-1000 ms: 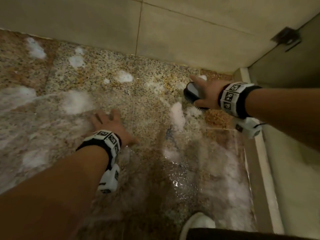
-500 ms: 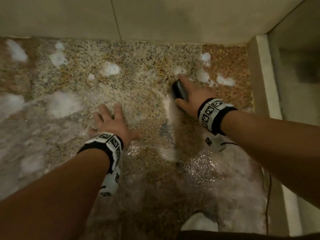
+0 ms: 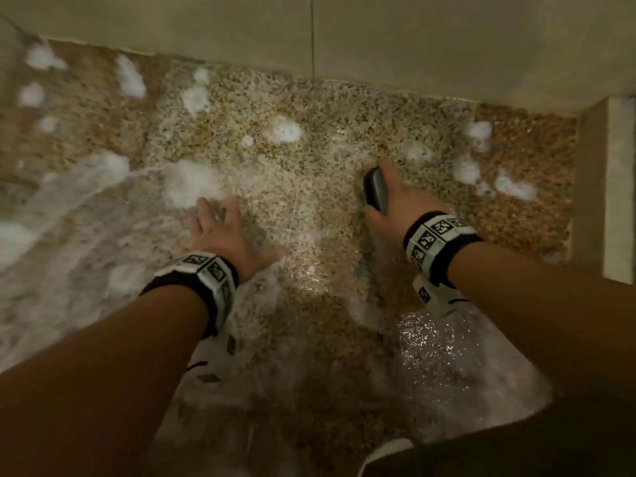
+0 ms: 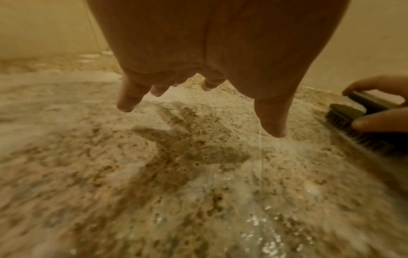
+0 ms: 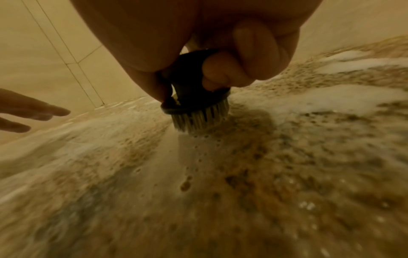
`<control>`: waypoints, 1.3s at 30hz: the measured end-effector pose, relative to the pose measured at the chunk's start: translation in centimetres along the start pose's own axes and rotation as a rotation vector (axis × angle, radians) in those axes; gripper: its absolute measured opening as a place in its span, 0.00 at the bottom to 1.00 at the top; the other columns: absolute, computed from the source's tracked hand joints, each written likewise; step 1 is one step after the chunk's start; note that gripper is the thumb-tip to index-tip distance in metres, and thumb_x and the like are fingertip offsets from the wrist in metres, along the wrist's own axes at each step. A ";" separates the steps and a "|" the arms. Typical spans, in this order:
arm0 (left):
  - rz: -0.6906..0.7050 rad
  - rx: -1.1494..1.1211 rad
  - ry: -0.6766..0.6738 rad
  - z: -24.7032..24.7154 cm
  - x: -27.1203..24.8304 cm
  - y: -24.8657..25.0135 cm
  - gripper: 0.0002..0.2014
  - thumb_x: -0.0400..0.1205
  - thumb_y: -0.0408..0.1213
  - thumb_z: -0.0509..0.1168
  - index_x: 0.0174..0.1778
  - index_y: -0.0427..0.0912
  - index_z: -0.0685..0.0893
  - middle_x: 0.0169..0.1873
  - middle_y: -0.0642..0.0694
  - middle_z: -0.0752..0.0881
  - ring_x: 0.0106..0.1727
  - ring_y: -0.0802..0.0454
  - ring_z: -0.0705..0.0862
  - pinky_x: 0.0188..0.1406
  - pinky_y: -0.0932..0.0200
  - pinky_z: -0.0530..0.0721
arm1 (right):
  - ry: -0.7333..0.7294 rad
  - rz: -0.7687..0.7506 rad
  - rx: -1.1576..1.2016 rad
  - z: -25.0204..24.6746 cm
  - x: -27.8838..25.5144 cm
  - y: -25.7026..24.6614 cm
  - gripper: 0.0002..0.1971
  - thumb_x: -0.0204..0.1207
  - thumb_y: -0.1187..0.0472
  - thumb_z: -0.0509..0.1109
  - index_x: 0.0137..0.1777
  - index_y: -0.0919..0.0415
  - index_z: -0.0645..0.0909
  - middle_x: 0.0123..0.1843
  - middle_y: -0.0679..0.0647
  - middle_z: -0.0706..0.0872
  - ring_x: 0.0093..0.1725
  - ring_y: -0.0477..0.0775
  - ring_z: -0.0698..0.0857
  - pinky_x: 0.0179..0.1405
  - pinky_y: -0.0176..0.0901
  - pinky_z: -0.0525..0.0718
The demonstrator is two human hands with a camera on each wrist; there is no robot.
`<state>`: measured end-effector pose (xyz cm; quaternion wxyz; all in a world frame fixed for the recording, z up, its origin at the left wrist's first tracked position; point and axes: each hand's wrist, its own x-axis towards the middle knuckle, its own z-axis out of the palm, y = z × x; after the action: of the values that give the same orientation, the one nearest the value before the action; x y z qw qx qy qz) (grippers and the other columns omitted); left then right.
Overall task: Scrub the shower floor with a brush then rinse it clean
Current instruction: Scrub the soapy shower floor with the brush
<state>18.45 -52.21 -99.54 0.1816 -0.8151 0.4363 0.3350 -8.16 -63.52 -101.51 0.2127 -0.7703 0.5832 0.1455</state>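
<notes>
Mid-scrub: R hand (image 3: 401,197) clenched on brush (image 3: 375,189), L hand (image 3: 223,232) splayed empty above foamy floor (image 3: 309,160); rinse not begun.

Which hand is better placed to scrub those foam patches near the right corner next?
The right hand: it already grips the brush, bristles on the floor, beside those foam patches. The left hand is spread, holding nothing.

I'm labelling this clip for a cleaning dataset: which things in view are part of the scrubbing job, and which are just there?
Job: brush, gripped by right hand; soapy shower floor; foam patches.
Just there: left hand, open above the floor; tiled wall; wrist bands.
</notes>
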 end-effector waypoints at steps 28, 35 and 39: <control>0.165 0.270 -0.134 2.2 3.9 11.5 0.83 0.57 0.71 0.82 0.81 0.50 0.17 0.78 0.20 0.22 0.81 0.15 0.32 0.77 0.16 0.57 | 0.014 0.351 0.126 0.1 -3.5 4.0 0.44 0.85 0.39 0.61 0.88 0.44 0.33 0.43 0.57 0.81 0.30 0.58 0.82 0.26 0.47 0.85; 0.172 0.271 -0.120 2.3 3.7 11.5 0.83 0.57 0.70 0.82 0.78 0.52 0.14 0.76 0.22 0.19 0.81 0.15 0.31 0.77 0.16 0.56 | -0.048 0.237 0.215 2.9 -8.5 5.2 0.40 0.85 0.38 0.63 0.85 0.33 0.36 0.53 0.57 0.86 0.33 0.51 0.83 0.32 0.42 0.83; 0.150 0.314 -0.122 2.0 3.3 11.8 0.84 0.56 0.72 0.81 0.78 0.50 0.13 0.76 0.20 0.20 0.82 0.15 0.33 0.77 0.16 0.58 | 0.047 0.527 0.247 2.3 -9.9 9.3 0.44 0.85 0.40 0.65 0.87 0.38 0.36 0.60 0.66 0.88 0.35 0.56 0.80 0.39 0.43 0.80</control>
<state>9.12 -59.54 -103.33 0.3072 -0.7201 0.5311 0.3241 -19.77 -56.18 -100.27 0.2463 -0.5638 0.7812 0.1059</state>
